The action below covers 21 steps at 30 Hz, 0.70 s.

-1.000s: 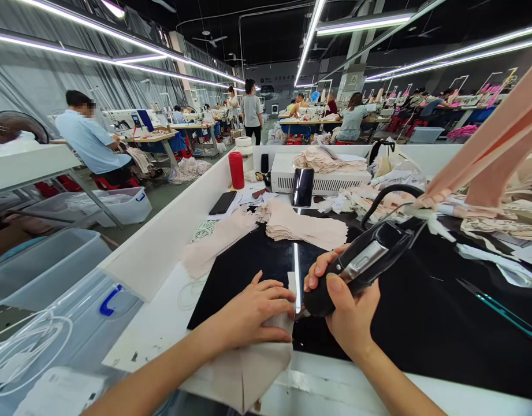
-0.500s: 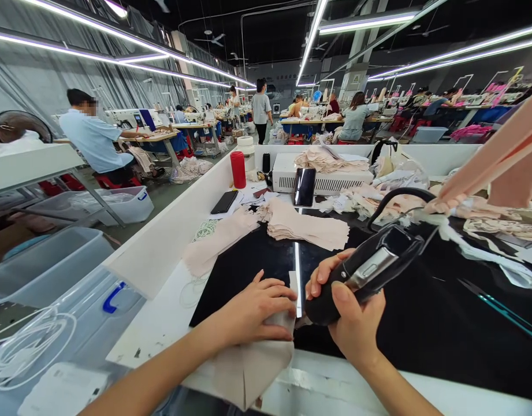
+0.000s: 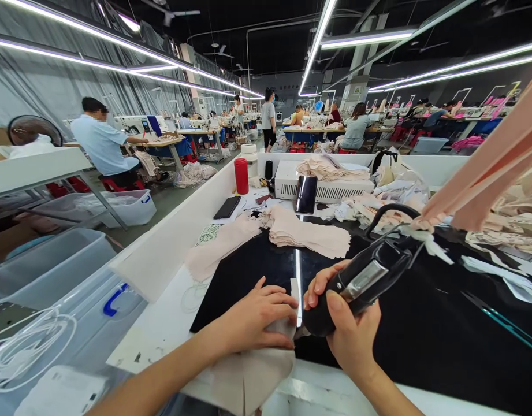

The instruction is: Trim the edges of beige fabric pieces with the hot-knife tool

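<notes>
My left hand (image 3: 259,318) lies over a pale beige fabric piece (image 3: 252,375), fingers spread and pressing on it. The fabric hangs past the near table edge, and a slit shows in its lower part. A narrow light strip (image 3: 294,289) stands out beyond my fingertips. Wrapped in my right hand (image 3: 356,329) is a black handheld power tool (image 3: 356,283) with a silver panel and a cable at its back end. Its small metal tip points left, close to the fabric's right edge; whether it touches cannot be made out. Pink fabric strips (image 3: 486,167) are tied near the tool's rear.
On the black mat (image 3: 421,323) lie stacked fabric pieces (image 3: 309,231) and teal-handled tweezers (image 3: 508,326). Behind are a propped phone (image 3: 306,195), a vented white box (image 3: 283,179), a red cylinder (image 3: 241,176) and fabric scraps. A low white wall (image 3: 162,242) borders the left. Co-workers sit farther back.
The view has tilted up slightly, so the scene sits lower. Both hands, the fabric and the tool keep nearly the same places relative to each other. The hanging pink strips have swayed.
</notes>
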### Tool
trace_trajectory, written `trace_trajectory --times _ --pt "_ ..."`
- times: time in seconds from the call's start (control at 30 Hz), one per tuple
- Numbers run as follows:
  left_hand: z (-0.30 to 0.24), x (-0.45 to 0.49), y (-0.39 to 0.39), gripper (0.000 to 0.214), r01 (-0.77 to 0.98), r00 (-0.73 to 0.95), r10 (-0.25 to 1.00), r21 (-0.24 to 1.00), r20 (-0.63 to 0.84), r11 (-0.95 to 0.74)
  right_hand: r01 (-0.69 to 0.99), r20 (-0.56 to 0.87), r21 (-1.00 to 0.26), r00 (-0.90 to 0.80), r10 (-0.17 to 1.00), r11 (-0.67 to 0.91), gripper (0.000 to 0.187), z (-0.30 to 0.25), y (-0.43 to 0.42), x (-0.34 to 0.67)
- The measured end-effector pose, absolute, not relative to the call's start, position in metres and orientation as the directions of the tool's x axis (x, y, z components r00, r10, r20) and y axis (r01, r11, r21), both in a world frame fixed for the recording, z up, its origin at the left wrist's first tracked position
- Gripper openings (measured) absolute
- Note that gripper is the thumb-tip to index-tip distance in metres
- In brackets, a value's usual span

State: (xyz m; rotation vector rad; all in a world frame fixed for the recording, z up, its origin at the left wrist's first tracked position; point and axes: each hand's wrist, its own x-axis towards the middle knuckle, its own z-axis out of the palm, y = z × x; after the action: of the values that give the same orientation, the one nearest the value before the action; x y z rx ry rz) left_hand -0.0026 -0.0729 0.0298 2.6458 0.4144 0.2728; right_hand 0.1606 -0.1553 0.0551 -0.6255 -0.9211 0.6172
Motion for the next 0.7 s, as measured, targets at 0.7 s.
trace_trajectory --times 0.7 --pt "-0.015 -0.01 -0.134 0.016 0.466 0.792 0.38 -0.072 0.479 -0.882 -0.153 0.525 -0.719 0.519 0.674 0.678 0.03 0.064 -0.153 0.175"
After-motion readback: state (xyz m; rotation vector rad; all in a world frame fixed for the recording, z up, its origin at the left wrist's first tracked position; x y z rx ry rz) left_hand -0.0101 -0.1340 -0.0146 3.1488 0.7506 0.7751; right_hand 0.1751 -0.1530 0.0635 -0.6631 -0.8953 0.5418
